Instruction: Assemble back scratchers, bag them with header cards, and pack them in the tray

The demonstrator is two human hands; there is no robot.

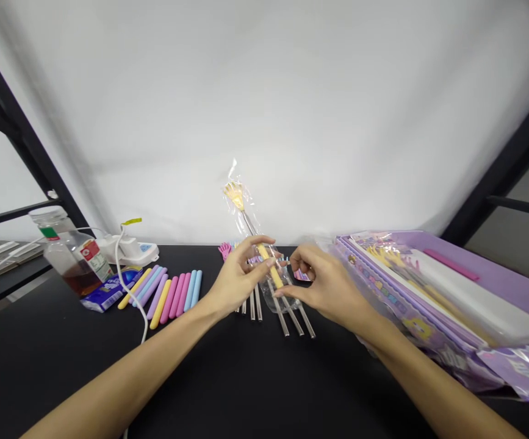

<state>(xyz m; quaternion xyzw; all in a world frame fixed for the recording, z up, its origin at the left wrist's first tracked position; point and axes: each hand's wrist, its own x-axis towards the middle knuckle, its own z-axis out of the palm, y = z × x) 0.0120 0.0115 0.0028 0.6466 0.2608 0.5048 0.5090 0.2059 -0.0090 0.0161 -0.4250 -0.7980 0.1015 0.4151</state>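
Both my hands meet over the middle of the black table [246, 390]. My left hand [237, 277] pinches a yellow back scratcher [242, 210] that stands tilted upright inside a clear plastic sleeve, its claw end at the top. My right hand [321, 283] grips the lower end of the same sleeve and handle, fingers curled. Several metal rods [291, 317] lie on the table just under my hands. A pink claw head [224, 249] lies behind my left hand.
Several pastel handles [168, 292] lie in a row at the left. A bottle of brown liquid [69, 256], a blue packet [108, 292] and a white device with a cable [129, 250] stand further left. A purple box of packaging cards [451, 292] fills the right.
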